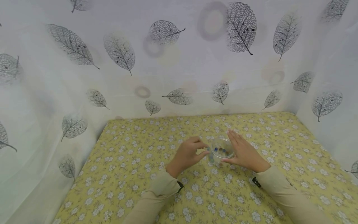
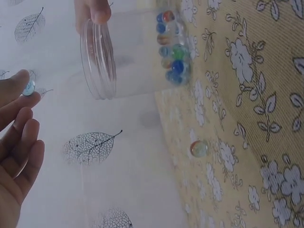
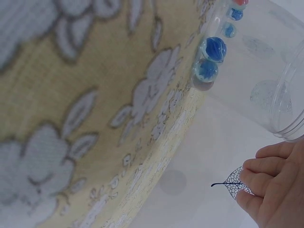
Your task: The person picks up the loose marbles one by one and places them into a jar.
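A clear, wide-mouthed jar stands upright on the flowered cloth, its mouth uncovered. Several glass marbles in blue, green, orange and brown lie on its bottom. My right hand holds the jar near the rim, thumb on the near side and fingers on the far side. Left of the jar, my left hand pinches a pale blue marble between thumb and index finger, apart from the rim. Its other fingers are loosely bent. One loose greenish marble with a reddish streak lies on the cloth outside the jar.
A yellow cloth with white flowers covers the table. White curtains printed with dark leaves hang behind the table and along both sides. Light long sleeves cover both forearms.
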`<state>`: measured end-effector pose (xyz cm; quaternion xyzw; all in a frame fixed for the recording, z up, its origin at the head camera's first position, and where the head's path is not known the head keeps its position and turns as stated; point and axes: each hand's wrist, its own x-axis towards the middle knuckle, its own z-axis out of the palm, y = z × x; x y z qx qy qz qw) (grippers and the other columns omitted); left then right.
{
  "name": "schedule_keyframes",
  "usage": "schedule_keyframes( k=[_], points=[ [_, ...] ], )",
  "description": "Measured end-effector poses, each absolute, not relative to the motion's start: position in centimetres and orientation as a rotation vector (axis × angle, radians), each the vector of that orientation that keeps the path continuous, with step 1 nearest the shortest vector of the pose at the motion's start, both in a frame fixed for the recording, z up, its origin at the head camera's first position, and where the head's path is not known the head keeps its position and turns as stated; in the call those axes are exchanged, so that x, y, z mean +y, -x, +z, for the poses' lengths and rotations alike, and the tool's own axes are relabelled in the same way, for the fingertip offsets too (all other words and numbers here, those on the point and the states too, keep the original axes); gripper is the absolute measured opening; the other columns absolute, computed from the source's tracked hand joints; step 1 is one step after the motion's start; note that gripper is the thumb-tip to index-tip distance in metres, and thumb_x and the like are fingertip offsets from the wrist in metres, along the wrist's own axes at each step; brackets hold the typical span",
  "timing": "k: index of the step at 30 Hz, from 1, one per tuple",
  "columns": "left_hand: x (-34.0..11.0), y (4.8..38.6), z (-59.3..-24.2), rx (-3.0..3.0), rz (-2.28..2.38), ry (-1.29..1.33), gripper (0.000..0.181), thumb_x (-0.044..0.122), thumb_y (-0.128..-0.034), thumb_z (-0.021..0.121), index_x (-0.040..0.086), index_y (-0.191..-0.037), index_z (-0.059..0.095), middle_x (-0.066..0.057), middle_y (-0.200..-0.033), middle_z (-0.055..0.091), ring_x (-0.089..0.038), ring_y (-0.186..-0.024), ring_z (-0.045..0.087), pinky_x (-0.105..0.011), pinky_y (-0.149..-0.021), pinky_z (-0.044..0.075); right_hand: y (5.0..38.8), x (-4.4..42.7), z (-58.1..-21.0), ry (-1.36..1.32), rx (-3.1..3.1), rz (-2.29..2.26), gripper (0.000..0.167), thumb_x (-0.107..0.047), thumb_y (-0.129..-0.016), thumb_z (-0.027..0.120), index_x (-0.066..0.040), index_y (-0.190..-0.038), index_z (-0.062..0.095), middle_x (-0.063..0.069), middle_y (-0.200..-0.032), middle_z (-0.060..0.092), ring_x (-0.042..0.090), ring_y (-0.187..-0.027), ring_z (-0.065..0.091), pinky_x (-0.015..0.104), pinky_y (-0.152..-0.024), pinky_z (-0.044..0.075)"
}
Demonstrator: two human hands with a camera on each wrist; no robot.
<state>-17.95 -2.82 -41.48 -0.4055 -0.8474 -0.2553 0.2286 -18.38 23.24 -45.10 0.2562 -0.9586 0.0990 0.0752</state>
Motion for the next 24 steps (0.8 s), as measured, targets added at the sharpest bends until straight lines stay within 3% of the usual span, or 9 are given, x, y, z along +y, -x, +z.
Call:
schedule_keyframes(
  k=[10,24],
  points=[
    [-1.1,18.6,-42.4,-2.34,-0.667,1.113,0.017,0.026,-0.0812,0.074,0.012,-0.091,0.074,0.001,-0.082,0.062,-0.007,-0.073,0.057,-0.013,-0.067,0.047,18.4,23.3,-45.2,-0.777,-2.863,0.294,0.114,-0.063,-0.073,0.068,0.006,-0.148,0.016,0.027,-0.153,0.018,0.043,-0.14,0.023,0.056,-0.112,0.023],
    [-0.1,19.5,-43.8,-2.423,-0.692,1.084,0.018,0.027,-0.0821,0.073,0.012,-0.092,0.074,0.001,-0.082,0.063,-0.011,-0.073,0.059,-0.016,-0.065,0.047,18.3,23.3,-45.2,-0.773,-2.859,0.297,0.114,-0.063,-0.074,0.067,0.006,-0.148,0.015,0.027,-0.153,0.018,0.043,-0.139,0.023,0.056,-0.112,0.023]
  ],
)
